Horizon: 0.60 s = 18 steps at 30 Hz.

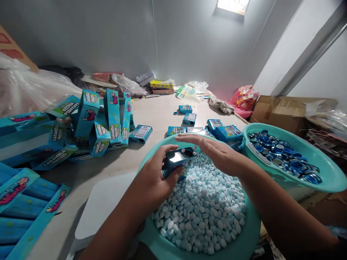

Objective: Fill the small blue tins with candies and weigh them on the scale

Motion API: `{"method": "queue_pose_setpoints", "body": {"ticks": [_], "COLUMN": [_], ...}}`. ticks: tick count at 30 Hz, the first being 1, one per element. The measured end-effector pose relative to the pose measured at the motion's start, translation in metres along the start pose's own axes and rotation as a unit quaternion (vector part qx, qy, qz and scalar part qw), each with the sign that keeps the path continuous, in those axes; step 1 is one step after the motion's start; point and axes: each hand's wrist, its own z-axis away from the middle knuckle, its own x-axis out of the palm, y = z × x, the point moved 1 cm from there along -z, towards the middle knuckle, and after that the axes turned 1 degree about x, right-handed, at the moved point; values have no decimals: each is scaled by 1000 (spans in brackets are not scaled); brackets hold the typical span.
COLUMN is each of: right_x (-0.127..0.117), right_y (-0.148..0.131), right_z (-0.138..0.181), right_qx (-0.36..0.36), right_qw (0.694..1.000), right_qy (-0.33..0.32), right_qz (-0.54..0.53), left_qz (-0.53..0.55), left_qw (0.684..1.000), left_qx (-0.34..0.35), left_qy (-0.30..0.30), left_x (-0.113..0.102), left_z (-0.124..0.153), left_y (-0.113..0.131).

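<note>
My left hand is closed around a small blue tin, tilted, with a dark round opening in its top. A few white candies rest at that opening. Just beyond the tin, my right hand is held flat with its fingers stretched out, and nothing shows in it. Both hands are over a turquoise basin filled with small white and pale blue candies. Whether the right fingertips touch the tin, I cannot tell.
Several blue tins lie on the table behind the basin. Blue display cartons are heaped at the left, above an open box of tins. A second turquoise basin holds blue caps. A pale scale-like platform sits left of the candies.
</note>
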Motion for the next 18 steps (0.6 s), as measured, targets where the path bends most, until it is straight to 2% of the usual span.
{"method": "queue_pose_setpoints", "body": {"ticks": [3, 6, 9, 13, 18], "right_x": [3, 4, 3, 1, 0], "right_y": [2, 6, 12, 14, 16], "right_z": [1, -3, -7, -7, -3], "right_qx": [-11, -41, -71, -96, -91], "right_qw": [1000, 998, 989, 978, 979], "right_qy": [-14, 29, 70, 67, 75], "right_qz": [23, 43, 112, 171, 164], "left_qz": [17, 23, 10, -4, 11], "left_qw": [1000, 1000, 1000, 1000, 999], "left_qx": [-9, -19, -16, -27, -29], "left_qy": [1, 6, 12, 11, 15], "left_x": [0, 0, 0, 0, 2], "left_z": [0, 0, 0, 0, 0], "left_y": [1, 2, 2, 2, 1]}}
